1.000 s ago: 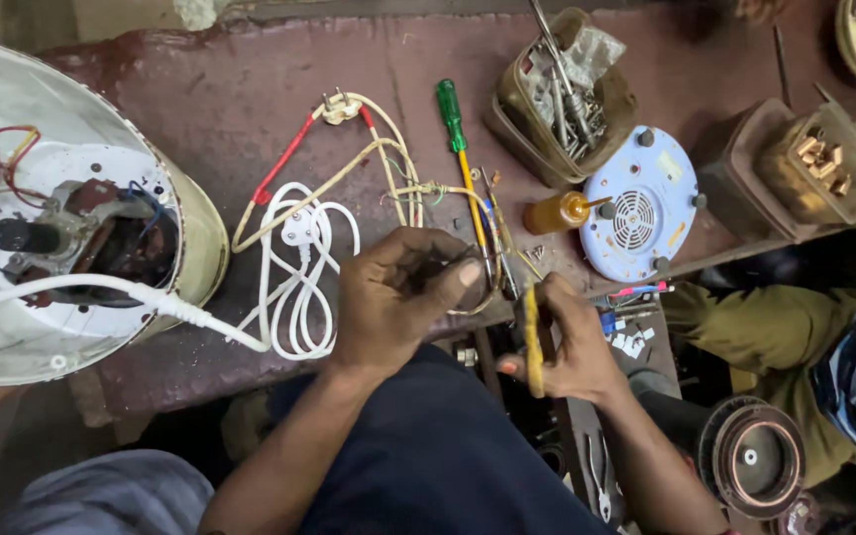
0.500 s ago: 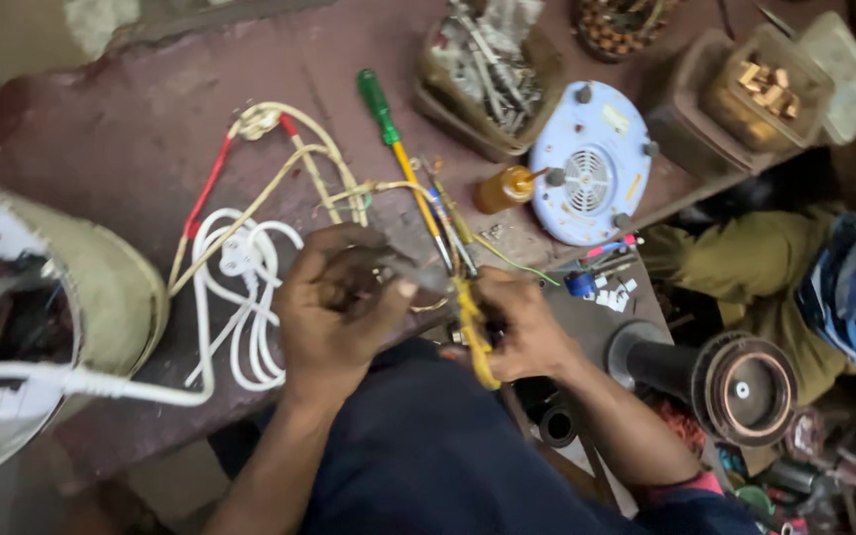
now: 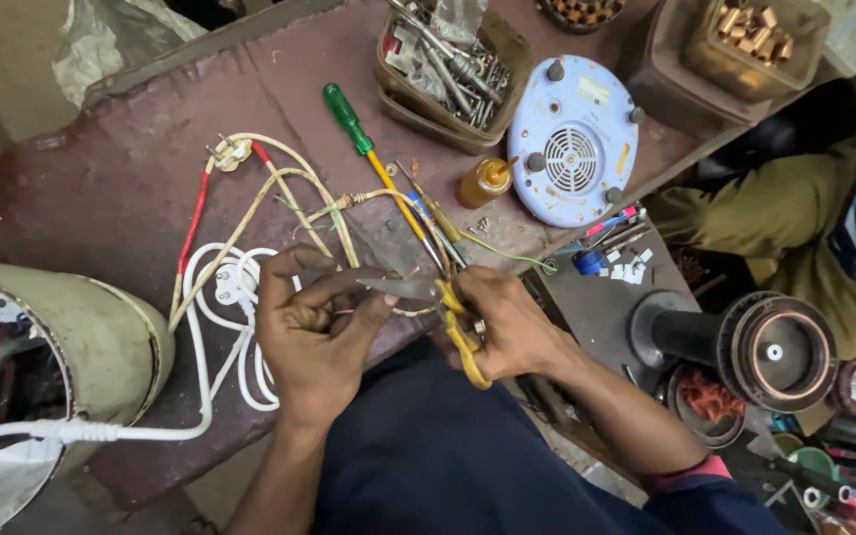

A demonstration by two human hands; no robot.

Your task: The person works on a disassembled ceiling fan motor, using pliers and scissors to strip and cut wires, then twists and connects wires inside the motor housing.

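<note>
Scissors (image 3: 453,307) with yellow handles sit in the right hand (image 3: 507,322), whose fingers are curled through and around the handles; the grey blades point left, over the near edge of the workbench (image 3: 101,198). At the blade tips the left hand (image 3: 314,332) pinches a thin wire (image 3: 344,312) between thumb and fingers, the rest of the fingers bent inward. Just beyond the scissors lie cream cables (image 3: 289,193) with red sleeves, and left of the scissors a coil of white cord (image 3: 240,337) lies on the bench, running on toward a cream appliance housing (image 3: 101,342) at the far left. Beyond the scissors, a screwdriver (image 3: 374,163) with a green handle lies slanted, and further up a brown tray of metal parts (image 3: 448,59). Up and right of the scissors are a small amber bottle (image 3: 482,181) and, beside it, a round pale-blue vented cover (image 3: 572,139). Right of the scissors, lower than the bench, rests a dark motor part (image 3: 765,347).
</note>
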